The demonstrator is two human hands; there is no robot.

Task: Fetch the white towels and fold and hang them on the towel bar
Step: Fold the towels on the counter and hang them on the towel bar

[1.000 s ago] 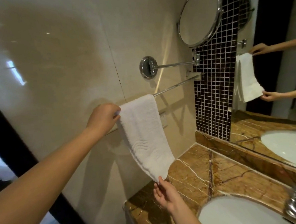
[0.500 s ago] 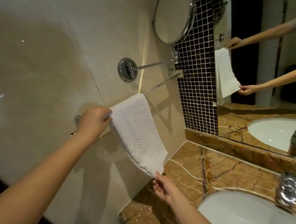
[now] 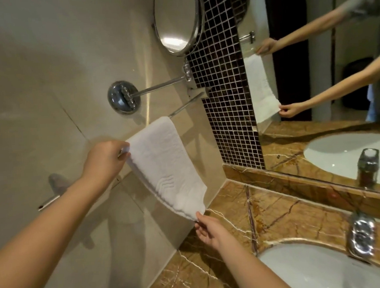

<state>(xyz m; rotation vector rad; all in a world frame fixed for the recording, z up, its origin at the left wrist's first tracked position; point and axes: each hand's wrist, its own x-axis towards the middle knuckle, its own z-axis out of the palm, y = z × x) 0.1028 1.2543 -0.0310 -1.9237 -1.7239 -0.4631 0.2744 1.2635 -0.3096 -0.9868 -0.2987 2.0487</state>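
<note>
A folded white towel (image 3: 165, 161) hangs over the chrome towel bar (image 3: 185, 103) on the beige wall, its lower end pulled out from the wall. My left hand (image 3: 104, 157) grips the towel's upper left edge at the bar. My right hand (image 3: 208, 230) pinches the towel's bottom corner from below. Most of the bar's left part is hidden behind my left hand and arm; only its left end (image 3: 49, 201) shows.
A round swing-arm mirror (image 3: 178, 20) juts out above the bar. Below lies a brown marble counter (image 3: 275, 214) with a white basin (image 3: 321, 271) and a chrome tap (image 3: 360, 237). A dark mosaic strip (image 3: 225, 79) and a large wall mirror (image 3: 326, 53) stand to the right.
My head has turned left and down, so the scene has shifted in view. Both hands keep their hold on the towel, which hangs much as before.
</note>
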